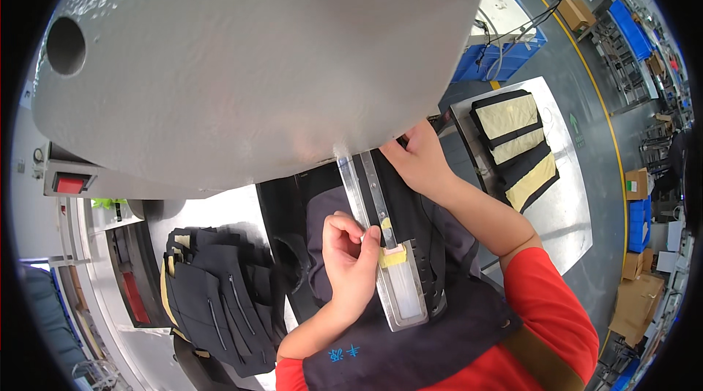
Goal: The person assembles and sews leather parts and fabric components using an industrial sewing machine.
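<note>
- Left hand (pixel 350 265) pinches the long template (pixel 403 285), jutting from under the grey machine (pixel 256 83).
- Right hand (pixel 416 162): grip hidden.
- Dark garments (pixel 223 296) cover part of the metal counter (pixel 233 208).
- Yellow line (pixel 608 114) crosses grey floor (pixel 599 164).

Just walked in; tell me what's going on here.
A person in red sleeves is working at a big grey machine. The left hand touches a long narrow guide; the right hand is at the machine's lower edge, fingers partly hidden. Dark fabric pieces lie to the left, black-and-cream ones to the right.
</note>
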### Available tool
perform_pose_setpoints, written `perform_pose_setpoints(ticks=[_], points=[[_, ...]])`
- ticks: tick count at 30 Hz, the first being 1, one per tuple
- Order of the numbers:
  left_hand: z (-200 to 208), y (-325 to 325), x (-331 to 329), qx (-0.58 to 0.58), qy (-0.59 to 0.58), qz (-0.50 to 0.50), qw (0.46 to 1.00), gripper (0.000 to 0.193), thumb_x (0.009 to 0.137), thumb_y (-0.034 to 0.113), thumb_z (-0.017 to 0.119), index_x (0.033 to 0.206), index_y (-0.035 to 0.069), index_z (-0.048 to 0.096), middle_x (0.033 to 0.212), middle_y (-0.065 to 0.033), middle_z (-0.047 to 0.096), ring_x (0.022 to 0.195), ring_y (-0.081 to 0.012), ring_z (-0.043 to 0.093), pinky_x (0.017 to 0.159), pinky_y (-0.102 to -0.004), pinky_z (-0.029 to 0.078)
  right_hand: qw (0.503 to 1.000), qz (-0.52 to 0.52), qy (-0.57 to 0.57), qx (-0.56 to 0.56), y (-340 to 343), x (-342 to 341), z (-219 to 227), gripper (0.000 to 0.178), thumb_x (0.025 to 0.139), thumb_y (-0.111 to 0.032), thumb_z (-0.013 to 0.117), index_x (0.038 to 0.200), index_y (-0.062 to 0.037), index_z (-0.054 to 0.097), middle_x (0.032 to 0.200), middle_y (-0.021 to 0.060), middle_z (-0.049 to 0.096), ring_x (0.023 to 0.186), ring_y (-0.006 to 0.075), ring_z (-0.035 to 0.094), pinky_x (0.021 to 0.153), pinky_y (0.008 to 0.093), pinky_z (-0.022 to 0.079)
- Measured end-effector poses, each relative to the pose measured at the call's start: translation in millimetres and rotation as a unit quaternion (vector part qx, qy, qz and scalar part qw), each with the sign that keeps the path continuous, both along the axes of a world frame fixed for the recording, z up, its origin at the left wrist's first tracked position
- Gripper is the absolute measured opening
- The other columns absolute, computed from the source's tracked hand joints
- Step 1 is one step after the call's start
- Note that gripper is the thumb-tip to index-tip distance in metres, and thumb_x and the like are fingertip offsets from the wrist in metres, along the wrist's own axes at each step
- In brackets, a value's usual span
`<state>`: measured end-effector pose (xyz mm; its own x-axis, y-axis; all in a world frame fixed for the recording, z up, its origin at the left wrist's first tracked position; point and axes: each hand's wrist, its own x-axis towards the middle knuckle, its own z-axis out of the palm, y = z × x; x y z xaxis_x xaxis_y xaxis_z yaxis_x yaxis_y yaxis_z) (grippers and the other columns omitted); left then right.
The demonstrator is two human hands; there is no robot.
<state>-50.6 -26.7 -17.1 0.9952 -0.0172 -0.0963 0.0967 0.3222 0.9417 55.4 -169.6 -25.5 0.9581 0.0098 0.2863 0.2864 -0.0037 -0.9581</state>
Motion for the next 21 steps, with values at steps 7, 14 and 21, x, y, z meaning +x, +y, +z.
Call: perform_pose_setpoints(ticks=[7,14,21], points=[[-1,-1,0,-0.005,-0.003,0.0,1.0,0.025,0.083,-0.01,0.055,0.085,0.008,0.038,0.082,0.0015,0.034,0.067,-0.0035,0.034,0.06,-0.0172,0.034,0.999,-0.004,-0.023,-0.042,-1,1,2,0.012,0.087,-0.004,0.057,0.094,-0.0005,0.048,0.083,0.0038,0.055,0.077,0.0097,0.053,0.074,0.0245,0.044],[-5,-1,0,0.016,-0.017,0.0,1.0,0.022,0.084,-0.006,0.057,0.086,0.008,0.039,0.082,0.0016,0.034,0.069,-0.0043,0.034,0.062,-0.0177,0.033,1.0,0.005,0.005,-0.025,-4,-3,3,0.018,0.089,-0.009,0.057,0.102,-0.0005,0.049,0.091,0.0058,0.055,0.085,0.0113,0.053,0.078,0.0255,0.043],[-17,39,-24,0.112,-0.105,-0.086,0.984,0.023,0.08,-0.004,0.059,0.099,0.004,0.05,0.094,-0.0048,0.048,0.075,-0.0119,0.052,0.066,-0.0245,0.045,0.993,-0.049,0.106,-0.029,-63,-129,-54,0.009,0.091,-0.009,0.047,0.093,-0.0011,0.051,0.081,0.0052,0.052,0.073,0.0118,0.052,0.069,0.0239,0.043]])
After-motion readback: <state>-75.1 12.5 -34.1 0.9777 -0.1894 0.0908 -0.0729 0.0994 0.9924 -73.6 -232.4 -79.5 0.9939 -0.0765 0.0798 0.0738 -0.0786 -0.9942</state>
